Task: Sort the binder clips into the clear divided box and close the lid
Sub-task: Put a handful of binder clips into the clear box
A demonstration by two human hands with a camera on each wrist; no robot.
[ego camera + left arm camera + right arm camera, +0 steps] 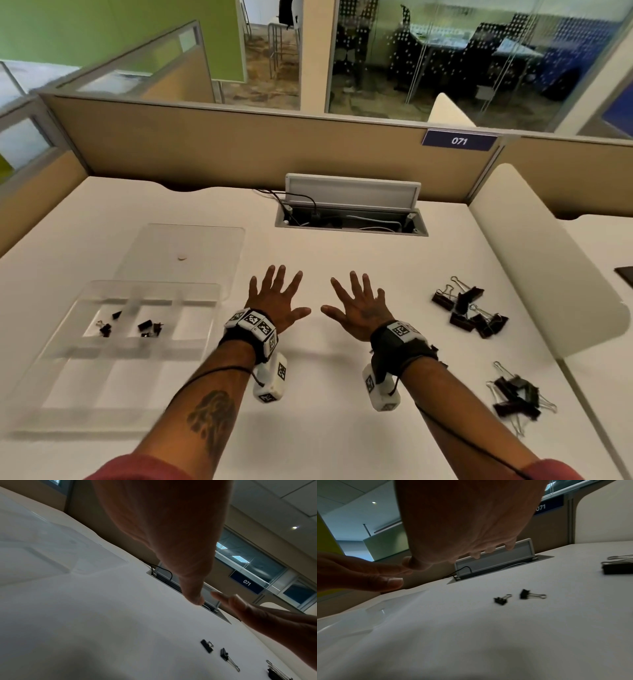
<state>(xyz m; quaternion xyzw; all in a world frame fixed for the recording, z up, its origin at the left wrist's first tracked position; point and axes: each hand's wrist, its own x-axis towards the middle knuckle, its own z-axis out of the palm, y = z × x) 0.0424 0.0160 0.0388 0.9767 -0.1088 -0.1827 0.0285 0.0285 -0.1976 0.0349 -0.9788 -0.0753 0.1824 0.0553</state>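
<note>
The clear divided box [150,286] lies open on the white desk at the left, its flat lid [191,240] folded back behind it. Small black binder clips sit in two far compartments [106,325] [150,328]. Larger black clips lie in two piles at the right, one farther [469,308] and one nearer [517,399]. My left hand [274,298] and right hand [359,305] hover side by side over the desk's middle, fingers spread, holding nothing. Under them, the right wrist view shows two small loose clips [500,600] [530,595] on the desk; the head view hides these.
An open cable hatch [349,212] with wires sits at the desk's back centre. Beige partition walls [239,147] close the back and left. A white curved divider [548,274] bounds the right side. A small tan speck [181,257] lies on the lid.
</note>
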